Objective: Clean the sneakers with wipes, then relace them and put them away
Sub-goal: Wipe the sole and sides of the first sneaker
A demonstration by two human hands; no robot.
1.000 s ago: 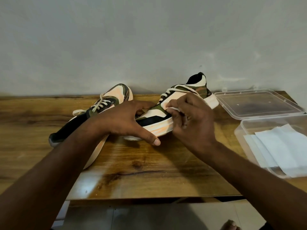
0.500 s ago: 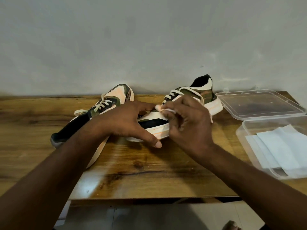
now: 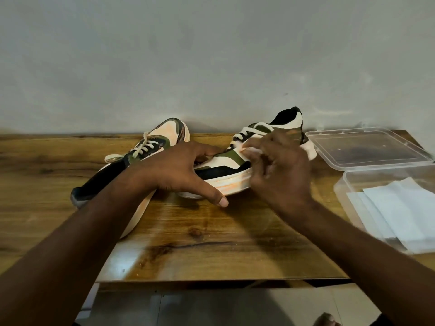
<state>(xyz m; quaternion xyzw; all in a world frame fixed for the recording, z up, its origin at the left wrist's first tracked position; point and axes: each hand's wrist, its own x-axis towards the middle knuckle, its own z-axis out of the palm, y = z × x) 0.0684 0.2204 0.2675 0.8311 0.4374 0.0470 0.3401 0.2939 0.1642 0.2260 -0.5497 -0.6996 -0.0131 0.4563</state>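
Two sneakers sit on the wooden desk (image 3: 211, 243), up against a plain grey wall (image 3: 211, 55). Both are patterned in olive camouflage, black and cream, with thick pale soles tinged orange and flat cream laces.

The left sneaker (image 3: 150, 147) lies tipped over on its side, its toe toward the wall and its black heel end toward the desk's near left. The right sneaker (image 3: 226, 170) stands on its sole, its black-lined collar at the far right.

Two bare hands are at work on the right sneaker. The left hand (image 3: 179, 170) lies over its toe end, fingers spread across the upper and the thumb stretched along the sole edge, steadying it. The right hand (image 3: 280, 170) has its fingers curled, pinching a small crumpled white wipe (image 3: 251, 150) against the sneaker's side just below the laces; this hand is slightly blurred.

At the right edge of the desk are two clear plastic pieces: a shallow rectangular lid (image 3: 367, 149) lying flat nearest the wall, and just in front of it an open rectangular container (image 3: 346, 184) with rounded corners. Inside the container lies a stack of flat white wipes (image 3: 400, 208); I cannot count the sheets.

The desk top is glossy brown wood grain with dark knots and a dark streak near the front. Below its front edge pale floor tiles (image 3: 200, 307) show.
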